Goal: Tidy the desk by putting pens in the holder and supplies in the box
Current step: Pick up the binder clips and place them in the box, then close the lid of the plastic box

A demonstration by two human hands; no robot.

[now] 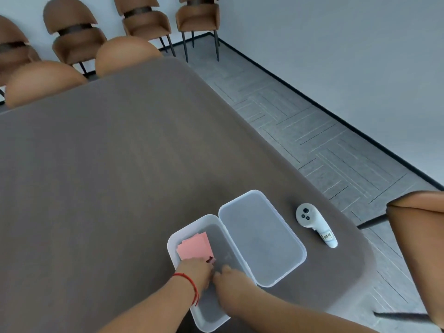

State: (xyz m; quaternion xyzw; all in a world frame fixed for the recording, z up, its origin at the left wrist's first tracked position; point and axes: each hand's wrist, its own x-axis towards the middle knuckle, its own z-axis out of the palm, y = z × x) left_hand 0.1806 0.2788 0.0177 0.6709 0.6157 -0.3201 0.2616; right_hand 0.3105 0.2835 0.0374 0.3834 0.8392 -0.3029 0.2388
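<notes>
A translucent plastic box (176,234) stands open near the table's front edge, its hinged lid (262,239) lying flat to its right. Pink sticky notes (194,247) lie in the box's far left corner. Both hands reach inside the box. My left hand (195,272), with a red string on the wrist, rests at the near edge of the notes, next to a small dark red thing (210,260). My right hand (230,281) is beside it, fingers curled down onto the box floor. Whether either hand grips anything is hidden. No pens or holder show.
A white handheld controller (314,224) with a label lies on the brown table (120,164) right of the lid. Brown chairs (74,34) line the far side and wall; one chair (418,236) stands at the right, close to the table's corner.
</notes>
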